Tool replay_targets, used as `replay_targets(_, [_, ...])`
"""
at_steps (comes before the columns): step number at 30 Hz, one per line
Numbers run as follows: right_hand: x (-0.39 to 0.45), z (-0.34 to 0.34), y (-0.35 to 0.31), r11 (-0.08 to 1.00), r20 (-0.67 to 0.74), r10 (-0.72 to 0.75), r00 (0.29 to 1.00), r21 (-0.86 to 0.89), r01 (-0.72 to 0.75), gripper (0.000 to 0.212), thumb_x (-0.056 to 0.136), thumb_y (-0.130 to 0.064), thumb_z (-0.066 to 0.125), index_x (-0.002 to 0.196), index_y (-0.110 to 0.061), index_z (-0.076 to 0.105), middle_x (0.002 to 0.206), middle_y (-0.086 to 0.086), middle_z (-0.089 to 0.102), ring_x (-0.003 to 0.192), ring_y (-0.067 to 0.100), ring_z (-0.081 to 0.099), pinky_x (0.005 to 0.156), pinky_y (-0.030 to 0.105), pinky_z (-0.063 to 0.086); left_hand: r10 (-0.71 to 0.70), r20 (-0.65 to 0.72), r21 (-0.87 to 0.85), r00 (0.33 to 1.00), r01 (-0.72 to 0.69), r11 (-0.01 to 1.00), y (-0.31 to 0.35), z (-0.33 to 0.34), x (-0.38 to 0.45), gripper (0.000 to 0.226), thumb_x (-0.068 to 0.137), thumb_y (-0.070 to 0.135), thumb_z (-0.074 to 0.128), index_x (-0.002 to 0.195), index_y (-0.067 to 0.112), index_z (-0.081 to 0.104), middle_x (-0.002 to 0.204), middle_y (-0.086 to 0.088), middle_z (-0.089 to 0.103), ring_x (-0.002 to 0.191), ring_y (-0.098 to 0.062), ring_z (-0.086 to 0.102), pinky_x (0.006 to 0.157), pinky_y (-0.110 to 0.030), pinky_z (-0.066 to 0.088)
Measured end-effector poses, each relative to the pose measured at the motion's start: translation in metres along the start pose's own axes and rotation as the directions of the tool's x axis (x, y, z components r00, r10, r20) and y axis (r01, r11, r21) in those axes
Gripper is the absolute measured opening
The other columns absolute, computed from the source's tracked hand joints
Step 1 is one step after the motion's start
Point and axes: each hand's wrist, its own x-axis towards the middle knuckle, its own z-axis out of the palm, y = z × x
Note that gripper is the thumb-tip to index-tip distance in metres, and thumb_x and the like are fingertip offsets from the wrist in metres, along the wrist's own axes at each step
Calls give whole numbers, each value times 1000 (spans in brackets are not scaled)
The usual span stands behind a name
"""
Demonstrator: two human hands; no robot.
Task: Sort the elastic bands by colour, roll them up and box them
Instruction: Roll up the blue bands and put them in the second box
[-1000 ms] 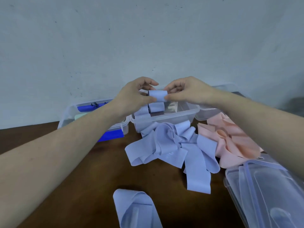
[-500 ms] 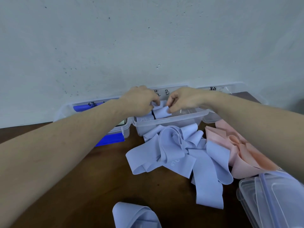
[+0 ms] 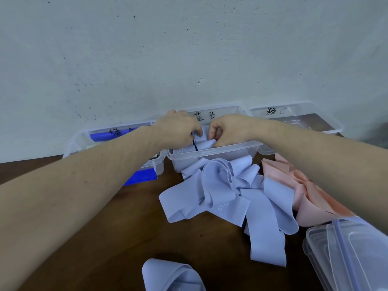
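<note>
Lowered now, we are pinching the roll (image 3: 203,143) with both hands (image 3: 178,131) (image 3: 231,131) inside the middle box's (image 3: 212,153) rim.

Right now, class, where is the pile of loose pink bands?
In the head view, the pink bands lie right of centre on the table, beside the loose blue bands, under the right forearm.

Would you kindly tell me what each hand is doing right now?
Left hand: grips the blue roll.
Right hand: pinches the same roll.
</note>
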Motion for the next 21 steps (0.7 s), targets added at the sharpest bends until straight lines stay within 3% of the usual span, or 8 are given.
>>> replay_targets(3, [3, 2, -1, 998, -101, -10, 995, -67, 3, 16, 80, -25, 77, 88, -26, 64, 77, -14, 61, 72, 10, 56, 59, 20, 42, -4, 12, -3, 1000, 5, 1000, -1, -1, 0, 34, 97, 23, 53, 128, 33, 62, 131, 7, 58, 125, -21, 44, 102, -39, 31])
replay_targets(10, [1, 1, -5, 987, -39, -33, 999, -156, 26, 28, 78, -29, 79, 100, -24, 63, 83, -14, 57, 84, 14, 56, 71, 25, 44, 1, -6, -4, 1000, -1, 1000, 1, -2, -2, 34, 97, 24, 53, 129, 31, 62, 130, 7, 58, 125, -21, 44, 101, -39, 32])
replay_targets(14, [-1, -1, -3, 987, -54, -45, 998, -158, 36, 33, 78, -32, 81, 107, -23, 67, 83, -15, 57, 83, 12, 56, 62, 16, 40, 5, -9, 12, 1000, -5, 1000, 2, -6, -4, 34, 97, 25, 52, 129, 31, 61, 133, 7, 56, 126, -21, 43, 101, -39, 31])
replay_targets(18, [-2, -3, -3, 991, -73, -22, 997, -135, 12, 39, 73, -37, 84, 106, -27, 66, 86, -12, 61, 82, 13, 57, 68, 24, 41, 7, -20, 2, 1000, -7, 1000, 2, -10, -6, 33, 97, 26, 52, 129, 31, 61, 132, 7, 55, 126, -20, 43, 101, -37, 31])
replay_targets(21, [-5, -6, -4, 994, -79, -21, 997, -111, 12, 39, 72, -38, 86, 104, -26, 67, 84, -11, 62, 76, 11, 58, 64, 23, 43, 3, -29, -7, 1000, -3, 1000, 2, -13, -8, 32, 97, 26, 52, 128, 31, 61, 132, 8, 56, 125, -20, 42, 102, -38, 31])
